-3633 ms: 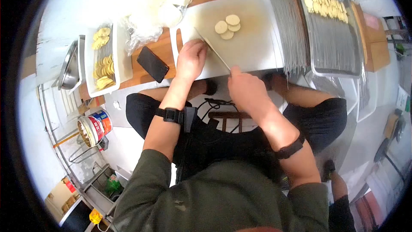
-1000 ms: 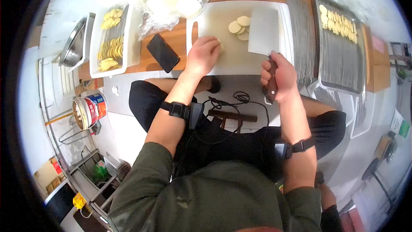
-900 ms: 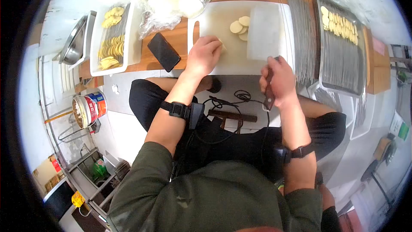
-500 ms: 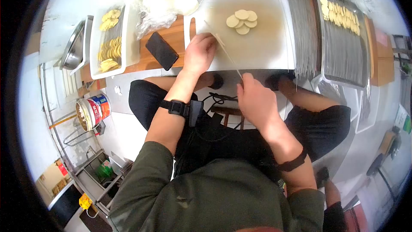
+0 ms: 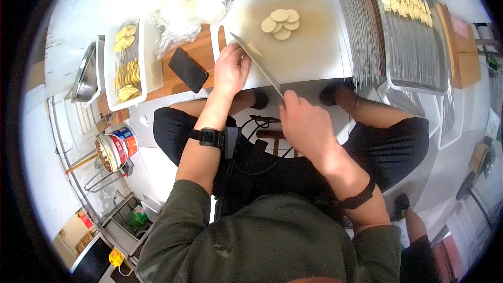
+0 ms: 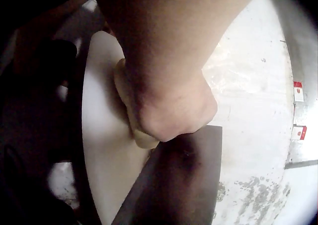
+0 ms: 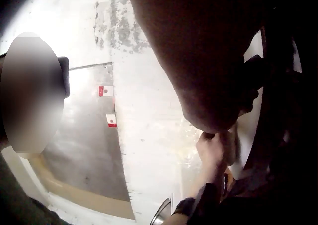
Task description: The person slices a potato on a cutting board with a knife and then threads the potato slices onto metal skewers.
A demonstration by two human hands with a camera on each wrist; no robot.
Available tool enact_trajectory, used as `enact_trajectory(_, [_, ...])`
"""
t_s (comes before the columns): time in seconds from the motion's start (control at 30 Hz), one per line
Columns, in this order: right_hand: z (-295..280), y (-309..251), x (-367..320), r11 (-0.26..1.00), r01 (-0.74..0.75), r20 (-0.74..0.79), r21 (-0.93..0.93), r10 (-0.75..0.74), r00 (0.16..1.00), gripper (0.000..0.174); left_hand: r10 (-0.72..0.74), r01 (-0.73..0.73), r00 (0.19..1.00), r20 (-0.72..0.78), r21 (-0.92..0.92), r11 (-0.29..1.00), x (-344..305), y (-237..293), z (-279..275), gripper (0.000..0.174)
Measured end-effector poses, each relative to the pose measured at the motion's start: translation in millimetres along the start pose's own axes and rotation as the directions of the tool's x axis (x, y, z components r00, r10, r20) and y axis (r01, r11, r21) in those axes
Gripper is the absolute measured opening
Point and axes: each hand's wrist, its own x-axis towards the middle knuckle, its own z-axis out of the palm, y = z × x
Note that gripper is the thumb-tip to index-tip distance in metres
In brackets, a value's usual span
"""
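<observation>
My left hand [image 5: 232, 70] grips a peeled potato [image 6: 145, 140] low over the left part of the white cutting board [image 5: 319, 47]; the fingers hide most of it. My right hand [image 5: 308, 124] holds a cleaver [image 5: 262, 69] by its handle, which the hand covers in the head view. The blade stands on edge, slanting from the right hand up to the left fingertips. A pale cut slice [image 5: 254, 49] leans just right of the blade. Farther right lies an overlapping cluster of round potato slices [image 5: 280, 15].
Thin metal skewers [image 5: 356, 31] lie along the board's right side, beside a metal tray [image 5: 414, 85] of skewered slices. At left are a phone [image 5: 187, 70], a white bin [image 5: 152, 68] with skewered slices, and plastic bags [image 5: 178, 34].
The cleaver, lying flat near the slices a second ago, is back upright at the left hand. The cluster holds more slices than 3.6 seconds ago. The left hand keeps its grip.
</observation>
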Motion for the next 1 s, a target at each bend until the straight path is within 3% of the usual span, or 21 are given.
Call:
enact_trajectory(0.43, [2.7, 4.4, 10.0, 0.999, -0.048, 0.136, -0.001, 0.048, 0.99, 0.011, 0.036, -0.036, 0.999, -0.006, 0.027, 0.999, 2.9, -0.2, 1.3, 0.012])
enact_trajectory(0.67, [14.4, 9.2, 14.1, 0.997, -0.069, 0.087, 0.03, 0.066, 0.994, 0.015, 0.046, -0.046, 0.999, 0.002, 0.003, 0.999, 2.6, 0.5, 0.5, 0.011])
enact_trajectory(1.0, [18.0, 6.7, 33.7, 0.994, -0.089, 0.176, -0.071, 0.1, 0.979, 0.015, 0.038, -0.039, 0.999, -0.037, -0.025, 0.999, 4.1, -2.7, 0.9, 0.011])
